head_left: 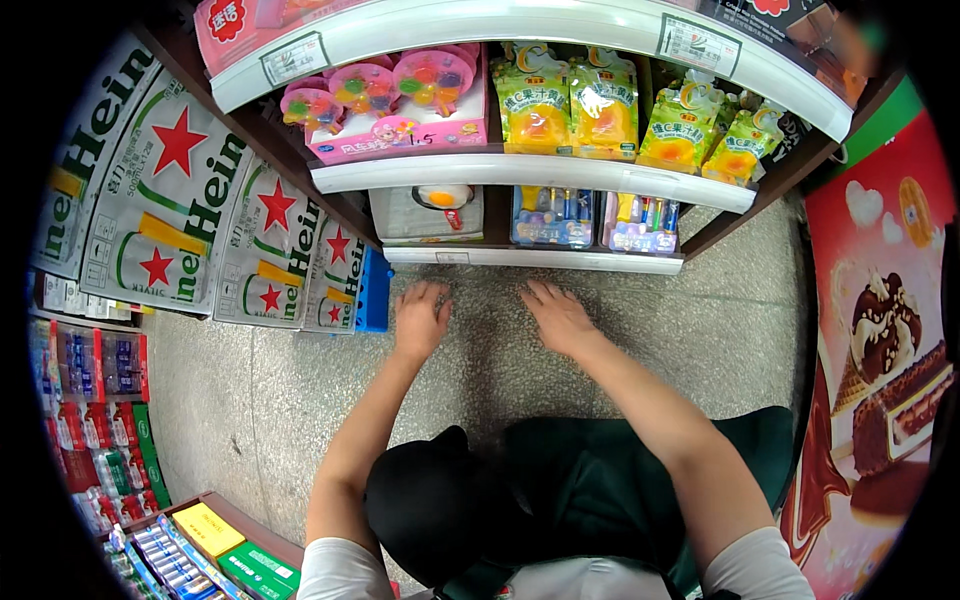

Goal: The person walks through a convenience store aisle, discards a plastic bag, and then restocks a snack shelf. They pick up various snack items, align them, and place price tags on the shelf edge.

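Note:
Both of my hands hover in front of a low display shelf, just below its bottom white edge (530,260). My left hand (423,318) is open and holds nothing, its fingers apart and slightly bent. To its right, my right hand (560,315) is also open, with fingers stretched toward the shelf. Nearest the hands, the bottom tier carries a grey-white box with a fried egg picture (430,212) and two blue-and-purple packs, a larger one (552,218) and a smaller one (640,222). Above them are a pink box of round colourful candies (400,125) and several green-and-yellow fruit pouches (603,105).
Large printed drink cartons (180,170) are stacked at left, beside a blue crate (374,290). Another rack with red packs (95,425) stands farther left. A counter with batteries (170,565) is at lower left. A red dessert poster (885,310) lines the right side.

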The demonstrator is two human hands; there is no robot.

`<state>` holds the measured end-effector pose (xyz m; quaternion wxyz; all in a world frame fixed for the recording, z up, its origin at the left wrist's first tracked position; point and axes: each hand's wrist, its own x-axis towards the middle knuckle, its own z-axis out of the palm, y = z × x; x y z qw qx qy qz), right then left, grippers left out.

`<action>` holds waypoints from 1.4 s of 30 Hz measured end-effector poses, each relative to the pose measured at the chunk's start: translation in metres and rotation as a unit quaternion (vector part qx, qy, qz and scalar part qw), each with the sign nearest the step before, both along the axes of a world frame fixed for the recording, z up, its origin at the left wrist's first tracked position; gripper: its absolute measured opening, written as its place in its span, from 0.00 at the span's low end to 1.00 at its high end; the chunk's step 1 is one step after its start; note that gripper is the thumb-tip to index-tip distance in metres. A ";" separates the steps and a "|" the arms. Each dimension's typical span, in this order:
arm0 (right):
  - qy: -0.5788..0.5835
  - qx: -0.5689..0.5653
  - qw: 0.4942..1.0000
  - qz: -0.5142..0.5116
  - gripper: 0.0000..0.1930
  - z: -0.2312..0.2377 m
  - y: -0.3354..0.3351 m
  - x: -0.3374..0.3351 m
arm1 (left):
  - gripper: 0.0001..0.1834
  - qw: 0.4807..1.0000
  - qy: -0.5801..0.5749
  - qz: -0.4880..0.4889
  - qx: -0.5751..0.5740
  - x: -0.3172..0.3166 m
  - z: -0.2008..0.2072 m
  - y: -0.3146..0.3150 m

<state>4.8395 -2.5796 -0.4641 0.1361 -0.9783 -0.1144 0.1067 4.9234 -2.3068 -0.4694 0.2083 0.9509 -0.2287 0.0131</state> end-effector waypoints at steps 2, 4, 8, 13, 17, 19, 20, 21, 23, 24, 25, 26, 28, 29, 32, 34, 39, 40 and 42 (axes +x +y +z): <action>0.035 0.001 0.999 0.014 0.32 0.007 -0.014 -0.008 | 0.11 1.000 0.012 -0.015 0.009 -0.017 -0.004 0.007; 0.088 -0.015 0.995 0.041 0.28 0.021 -0.029 -0.015 | 0.12 0.990 0.118 -0.042 -0.058 -0.031 -0.005 0.016; 0.189 -0.068 0.975 0.092 0.24 0.071 -0.065 -0.039 | 0.13 0.942 0.305 -0.055 -0.127 -0.041 0.041 0.004; 0.146 -0.038 0.982 0.112 0.26 0.139 -0.094 -0.086 | 0.15 0.897 0.400 -0.111 -0.155 -0.045 0.126 -0.005; 0.120 -0.026 0.988 0.096 0.27 0.173 -0.104 -0.126 | 0.18 0.846 0.485 -0.146 -0.170 -0.055 0.169 -0.019; 0.162 -0.021 0.983 0.079 0.28 0.180 -0.105 -0.132 | 0.21 0.854 0.462 -0.212 -0.112 -0.062 0.208 -0.029; 0.198 -0.017 0.978 0.067 0.28 0.183 -0.103 -0.131 | 0.23 0.855 0.450 -0.244 -0.083 -0.065 0.224 -0.034; 0.235 -0.013 0.970 0.056 0.28 0.184 -0.102 -0.131 | 0.23 0.854 0.432 -0.276 -0.086 -0.067 0.232 -0.038; 0.224 -0.015 0.973 0.059 0.28 0.177 -0.102 -0.127 | 0.24 0.850 0.394 -0.336 -0.093 -0.072 0.243 -0.043; 0.219 -0.015 0.974 0.059 0.28 0.174 -0.102 -0.125 | 0.25 0.850 0.393 -0.340 -0.090 -0.073 0.244 -0.047; 0.204 -0.019 0.977 0.065 0.28 0.174 -0.101 -0.123 | 0.24 0.854 0.392 -0.330 -0.090 -0.072 0.239 -0.046; 0.191 -0.023 0.979 0.067 0.28 0.173 -0.100 -0.122 | 0.24 0.857 0.392 -0.323 -0.091 -0.067 0.223 -0.045; 0.179 -0.019 0.981 0.066 0.28 0.171 -0.100 -0.122 | 0.19 0.884 0.362 -0.295 -0.033 -0.043 0.189 -0.044; 0.180 -0.012 0.981 0.065 0.28 0.171 -0.100 -0.122 | 0.16 0.912 0.339 -0.230 -0.033 -0.026 0.162 -0.038; 0.184 0.000 0.980 0.073 0.29 0.167 -0.097 -0.121 | 0.12 0.985 0.157 -0.060 0.046 0.027 0.061 -0.004; 0.196 -0.001 0.978 0.070 0.29 0.164 -0.097 -0.123 | 0.13 0.998 0.043 -0.039 0.027 0.048 0.027 0.005; 0.219 -0.025 0.974 0.053 0.30 0.152 -0.109 -0.137 | 0.14 0.995 -0.080 -0.056 -0.012 0.068 0.016 -0.014; 0.225 -0.034 0.973 0.050 0.29 0.151 -0.109 -0.136 | 0.14 0.995 -0.079 -0.056 -0.015 0.070 0.012 -0.014; 0.236 -0.052 0.969 0.045 0.29 0.151 -0.109 -0.135 | 0.13 0.996 -0.076 -0.052 -0.003 0.071 0.007 -0.013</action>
